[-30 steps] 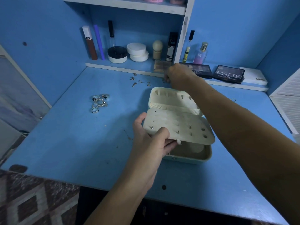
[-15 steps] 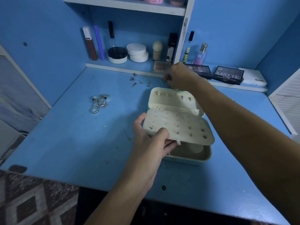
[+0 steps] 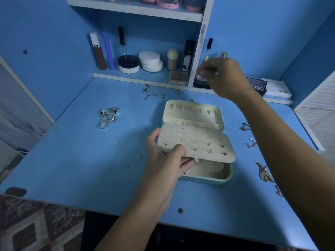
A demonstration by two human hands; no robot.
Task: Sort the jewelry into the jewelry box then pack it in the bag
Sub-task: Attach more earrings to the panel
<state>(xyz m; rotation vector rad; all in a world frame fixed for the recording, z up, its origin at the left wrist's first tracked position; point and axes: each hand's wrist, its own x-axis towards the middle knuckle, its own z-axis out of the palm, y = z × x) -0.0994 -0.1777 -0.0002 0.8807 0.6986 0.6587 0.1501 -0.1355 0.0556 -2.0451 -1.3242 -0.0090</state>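
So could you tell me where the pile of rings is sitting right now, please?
In the head view the rings lie on the blue table, left of the open jewelry box and nearer than the scattered earrings.

Blue desk (image 3: 72,160), blue wall (image 3: 45,33) behind it. On the desk, a jewelry box (image 3: 208,178), pale mint outside, cream lining, its cream panel (image 3: 195,144) dotted with small dark holes. Left of the box, silver rings (image 3: 108,117); right of it, gold chains (image 3: 263,173). Behind the box, a white shelf (image 3: 137,11), a brown tube (image 3: 97,51), a purple stick (image 3: 108,49). Below the desk, a brown-and-beige diamond-patterned floor (image 3: 36,227).
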